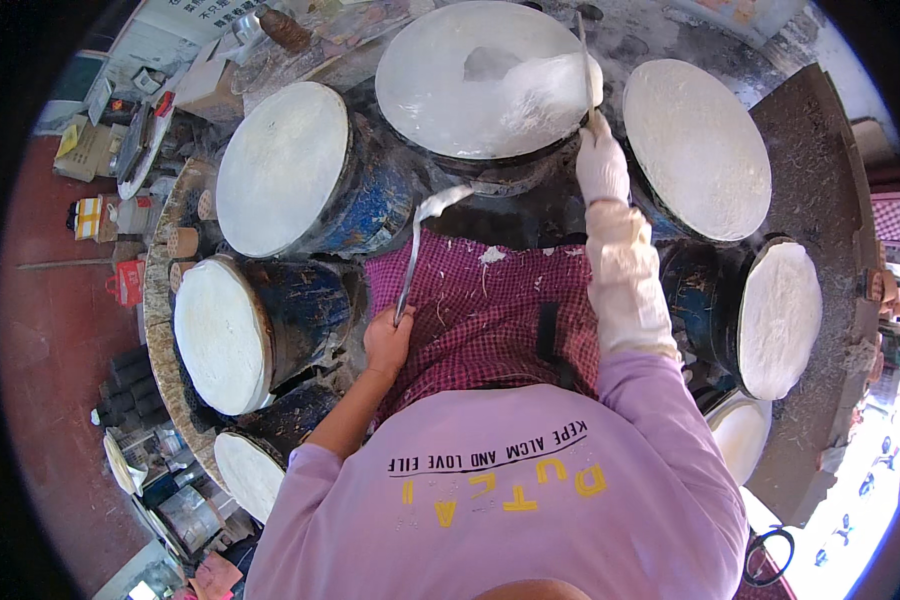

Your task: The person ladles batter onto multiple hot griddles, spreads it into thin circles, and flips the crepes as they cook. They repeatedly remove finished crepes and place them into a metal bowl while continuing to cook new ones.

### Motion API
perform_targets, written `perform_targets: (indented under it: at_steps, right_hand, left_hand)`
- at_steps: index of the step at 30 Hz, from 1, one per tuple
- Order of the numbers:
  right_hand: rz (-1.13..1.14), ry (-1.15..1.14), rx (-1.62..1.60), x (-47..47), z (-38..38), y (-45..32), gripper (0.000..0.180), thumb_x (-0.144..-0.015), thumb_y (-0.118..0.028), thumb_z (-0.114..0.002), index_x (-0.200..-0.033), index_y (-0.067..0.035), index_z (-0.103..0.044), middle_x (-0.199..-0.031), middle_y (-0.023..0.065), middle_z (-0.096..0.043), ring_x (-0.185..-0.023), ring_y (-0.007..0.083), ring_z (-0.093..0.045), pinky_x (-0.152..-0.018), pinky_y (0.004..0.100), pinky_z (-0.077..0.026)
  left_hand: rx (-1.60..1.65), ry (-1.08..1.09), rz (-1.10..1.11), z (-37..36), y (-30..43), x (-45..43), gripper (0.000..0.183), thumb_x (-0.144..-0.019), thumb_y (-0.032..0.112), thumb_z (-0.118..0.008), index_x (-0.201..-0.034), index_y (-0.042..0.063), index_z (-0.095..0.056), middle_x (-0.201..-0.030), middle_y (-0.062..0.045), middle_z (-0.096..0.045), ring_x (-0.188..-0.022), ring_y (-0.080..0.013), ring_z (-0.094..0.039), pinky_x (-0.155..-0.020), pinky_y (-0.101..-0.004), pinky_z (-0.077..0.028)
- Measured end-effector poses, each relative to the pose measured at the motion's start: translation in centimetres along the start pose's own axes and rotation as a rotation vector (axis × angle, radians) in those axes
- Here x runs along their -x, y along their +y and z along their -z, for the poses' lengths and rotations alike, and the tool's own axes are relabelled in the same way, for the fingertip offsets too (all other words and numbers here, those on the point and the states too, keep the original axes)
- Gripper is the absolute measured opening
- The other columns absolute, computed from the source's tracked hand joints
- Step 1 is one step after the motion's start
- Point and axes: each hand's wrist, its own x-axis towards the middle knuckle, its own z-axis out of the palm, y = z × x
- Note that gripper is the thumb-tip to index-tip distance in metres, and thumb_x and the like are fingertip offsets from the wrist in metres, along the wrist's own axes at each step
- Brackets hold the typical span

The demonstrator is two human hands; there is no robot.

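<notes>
My bare left hand (pixel 388 341) is closed around the metal handle of a ladle (pixel 415 255), whose bowl is coated in white batter. Ahead of me a large round griddle (pixel 435 90) bears a thin white batter sheet with a grey gap near its middle. A thicker white mass (pixel 547 94) lies on its right part. My right hand (pixel 602 161), in a pale glove, grips a long thin scraper or blade (pixel 586 64) standing across the griddle's right edge. White rounds cover the griddles at the left (pixel 281 169) and right (pixel 697 150).
More white-covered griddles on blue drums stand at the lower left (pixel 221 337) and lower right (pixel 780 322). A curved brown ledge (pixel 817 187) runs round the right side. Cylindrical briquettes (pixel 183 242), boxes and a red bag (pixel 126 283) are at the left.
</notes>
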Motion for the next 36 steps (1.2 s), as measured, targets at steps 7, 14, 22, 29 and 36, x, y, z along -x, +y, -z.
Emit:
perform_targets:
  at_steps: [7, 14, 22, 29, 36]
  right_hand:
    - [-0.118, -0.194, -0.211, 0.8, -6.6, -6.6, 0.054, -0.099, -0.053, -0.042, -0.132, -0.013, -0.059, -0.121, 0.0251, -0.062, -0.119, 0.0418, -0.056, -0.102, 0.0424, -0.043]
    - [-0.085, -0.064, -0.23, 4.5, 3.3, -5.5, 0.046, -0.097, -0.022, -0.05, -0.142, -0.011, -0.048, -0.128, 0.0198, -0.062, -0.117, 0.0354, -0.06, -0.098, 0.0375, -0.047]
    - [-0.005, -0.12, -0.208, 7.0, -2.4, -3.3, 0.045, -0.096, -0.024, -0.055, -0.14, -0.017, -0.051, -0.119, 0.0219, -0.064, -0.108, 0.0403, -0.062, -0.091, 0.0422, -0.051]
    - [-0.142, -0.131, 0.083, 1.8, 2.0, -5.2, 0.044, -0.097, -0.03, -0.051, -0.139, -0.02, -0.052, -0.103, 0.0262, -0.067, -0.097, 0.0439, -0.064, -0.086, 0.0515, -0.05]
    - [0.173, -0.396, -0.109, 2.4, 0.4, -2.4, 0.046, -0.096, -0.024, -0.053, -0.141, -0.012, -0.051, -0.12, 0.0238, -0.064, -0.117, 0.0376, -0.059, -0.098, 0.0403, -0.047]
  left_hand:
    - [0.787, -0.664, 0.361, 8.6, 13.7, -1.1, 0.036, -0.1, 0.034, -0.055, -0.1, 0.0, -0.066, -0.064, -0.002, -0.058, -0.054, -0.009, -0.054, -0.047, -0.0218, -0.041]
    - [1.092, -0.637, 0.339, 13.5, 15.9, -0.9, 0.04, -0.104, 0.031, -0.047, -0.126, -0.002, -0.055, -0.082, -0.001, -0.057, -0.051, -0.0054, -0.047, -0.042, -0.0196, -0.037]
    - [1.157, -0.573, 0.299, 12.2, 15.2, -5.0, 0.035, -0.104, 0.023, -0.046, -0.131, 0.002, -0.051, -0.083, -0.004, -0.058, -0.051, -0.0086, -0.049, -0.043, -0.0215, -0.039]
    - [1.074, -0.492, 0.219, 11.9, 16.4, -9.8, 0.031, -0.102, 0.022, -0.049, -0.126, 0.003, -0.051, -0.081, -0.003, -0.057, -0.051, -0.0084, -0.049, -0.044, -0.0214, -0.038]
    - [0.889, -0.45, 0.046, 10.5, 20.0, -20.1, 0.022, -0.101, 0.024, -0.05, -0.105, 0.003, -0.056, -0.078, -0.003, -0.057, -0.053, -0.0098, -0.05, -0.045, -0.0244, -0.039]
